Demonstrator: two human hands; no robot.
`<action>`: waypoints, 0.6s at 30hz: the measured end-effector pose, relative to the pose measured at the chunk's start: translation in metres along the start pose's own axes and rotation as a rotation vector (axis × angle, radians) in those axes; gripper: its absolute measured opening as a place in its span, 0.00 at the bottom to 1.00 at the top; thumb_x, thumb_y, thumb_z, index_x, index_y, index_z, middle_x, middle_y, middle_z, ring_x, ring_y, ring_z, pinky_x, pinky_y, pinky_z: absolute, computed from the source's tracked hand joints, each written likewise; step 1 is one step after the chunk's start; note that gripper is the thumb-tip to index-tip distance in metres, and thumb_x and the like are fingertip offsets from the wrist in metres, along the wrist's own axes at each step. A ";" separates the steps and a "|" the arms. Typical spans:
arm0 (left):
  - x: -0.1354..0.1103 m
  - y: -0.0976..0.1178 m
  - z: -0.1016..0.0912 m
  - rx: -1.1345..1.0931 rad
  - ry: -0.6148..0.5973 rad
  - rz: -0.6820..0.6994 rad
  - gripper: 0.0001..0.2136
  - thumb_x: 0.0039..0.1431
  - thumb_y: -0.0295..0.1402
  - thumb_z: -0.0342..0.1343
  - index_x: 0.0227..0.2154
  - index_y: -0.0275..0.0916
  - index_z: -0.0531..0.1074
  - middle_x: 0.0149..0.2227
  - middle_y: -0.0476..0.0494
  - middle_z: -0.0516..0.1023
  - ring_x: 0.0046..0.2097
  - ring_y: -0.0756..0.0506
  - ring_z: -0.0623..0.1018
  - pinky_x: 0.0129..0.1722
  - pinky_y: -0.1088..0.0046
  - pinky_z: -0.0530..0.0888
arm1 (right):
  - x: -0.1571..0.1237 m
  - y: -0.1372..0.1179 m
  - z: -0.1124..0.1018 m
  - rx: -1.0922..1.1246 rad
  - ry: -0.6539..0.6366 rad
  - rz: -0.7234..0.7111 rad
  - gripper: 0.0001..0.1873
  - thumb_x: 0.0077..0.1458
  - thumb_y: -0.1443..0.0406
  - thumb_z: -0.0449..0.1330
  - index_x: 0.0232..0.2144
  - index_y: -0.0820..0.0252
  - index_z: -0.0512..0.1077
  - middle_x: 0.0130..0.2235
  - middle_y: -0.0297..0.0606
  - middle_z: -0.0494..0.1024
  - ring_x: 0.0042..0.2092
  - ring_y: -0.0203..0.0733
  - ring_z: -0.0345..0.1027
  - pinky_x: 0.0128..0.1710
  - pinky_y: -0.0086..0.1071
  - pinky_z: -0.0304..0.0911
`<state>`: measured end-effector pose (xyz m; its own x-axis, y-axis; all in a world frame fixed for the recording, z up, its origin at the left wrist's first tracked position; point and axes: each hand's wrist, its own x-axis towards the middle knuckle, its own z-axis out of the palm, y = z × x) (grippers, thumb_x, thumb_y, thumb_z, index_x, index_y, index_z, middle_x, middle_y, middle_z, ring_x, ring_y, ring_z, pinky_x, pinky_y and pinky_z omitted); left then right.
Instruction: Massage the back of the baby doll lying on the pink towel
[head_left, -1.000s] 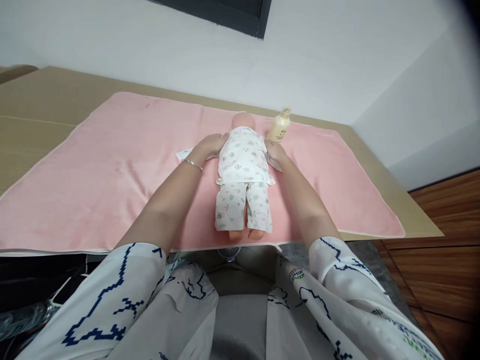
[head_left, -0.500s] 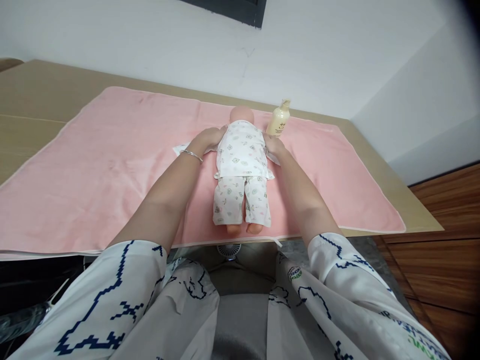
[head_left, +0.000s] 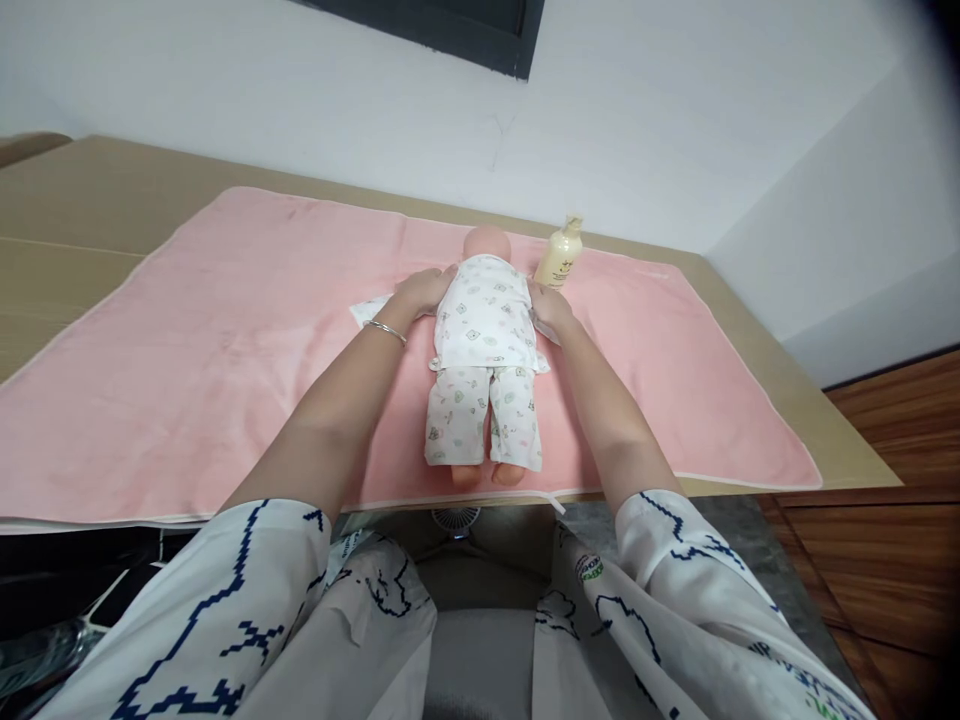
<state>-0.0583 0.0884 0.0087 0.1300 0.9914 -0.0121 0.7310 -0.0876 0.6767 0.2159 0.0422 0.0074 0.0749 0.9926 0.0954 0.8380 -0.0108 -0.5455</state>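
Observation:
A baby doll in a white printed top and trousers lies flat on a pink blanket, its bald head away from me and its feet toward me. No face shows on it. My left hand, with a silver bangle at the wrist, is closed against the doll's left side as I see it, near the shoulder. On the opposite side my right hand grips it at about the same height. The fingertips of both hands are partly hidden by the doll. White sleeve cloth pokes out beside each hand.
A pale yellow pump bottle stands just past my right hand, beside the doll's head. The blanket covers most of the wooden table. A wall rises behind it, and wooden drawers are at the right. A small fan shows below the table's edge.
The whole scene sits slightly lower in the picture, as the head camera has tipped up a little. My hands keep their places at the doll's sides, and the doll lies as before.

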 end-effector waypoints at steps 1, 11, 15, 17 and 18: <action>-0.001 0.000 0.000 0.034 -0.003 0.001 0.42 0.56 0.67 0.33 0.53 0.36 0.73 0.59 0.29 0.74 0.60 0.26 0.71 0.57 0.47 0.61 | -0.001 0.000 0.001 -0.014 0.011 0.003 0.43 0.62 0.40 0.30 0.51 0.57 0.74 0.55 0.50 0.77 0.57 0.61 0.68 0.55 0.53 0.60; -0.021 -0.002 0.007 -0.084 0.321 0.095 0.24 0.67 0.47 0.37 0.47 0.43 0.74 0.53 0.40 0.79 0.55 0.38 0.75 0.53 0.61 0.68 | -0.011 0.001 0.015 -0.162 0.200 0.006 0.36 0.66 0.47 0.30 0.49 0.59 0.71 0.48 0.52 0.79 0.49 0.57 0.71 0.51 0.48 0.63; -0.027 0.002 0.006 -0.302 0.383 0.123 0.21 0.67 0.44 0.39 0.44 0.40 0.74 0.49 0.43 0.79 0.53 0.41 0.75 0.54 0.67 0.70 | -0.017 0.004 0.017 -0.166 0.256 -0.058 0.33 0.67 0.51 0.31 0.51 0.60 0.69 0.48 0.51 0.78 0.49 0.55 0.71 0.48 0.45 0.64; -0.027 0.007 0.006 -0.369 0.400 0.143 0.19 0.67 0.43 0.41 0.43 0.39 0.74 0.49 0.43 0.79 0.53 0.41 0.75 0.55 0.67 0.69 | -0.018 0.005 0.018 -0.177 0.281 -0.082 0.31 0.68 0.52 0.32 0.51 0.61 0.68 0.48 0.51 0.78 0.48 0.54 0.71 0.46 0.43 0.64; -0.027 0.009 0.007 -0.392 0.401 0.154 0.18 0.66 0.43 0.42 0.42 0.39 0.75 0.48 0.44 0.79 0.54 0.41 0.75 0.56 0.66 0.69 | -0.019 0.005 0.019 -0.185 0.288 -0.092 0.31 0.68 0.53 0.32 0.51 0.61 0.68 0.48 0.51 0.78 0.48 0.54 0.71 0.45 0.42 0.64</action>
<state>-0.0507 0.0605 0.0099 -0.1043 0.9359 0.3364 0.4115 -0.2674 0.8713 0.2083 0.0259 -0.0129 0.1220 0.9159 0.3825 0.9301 0.0290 -0.3661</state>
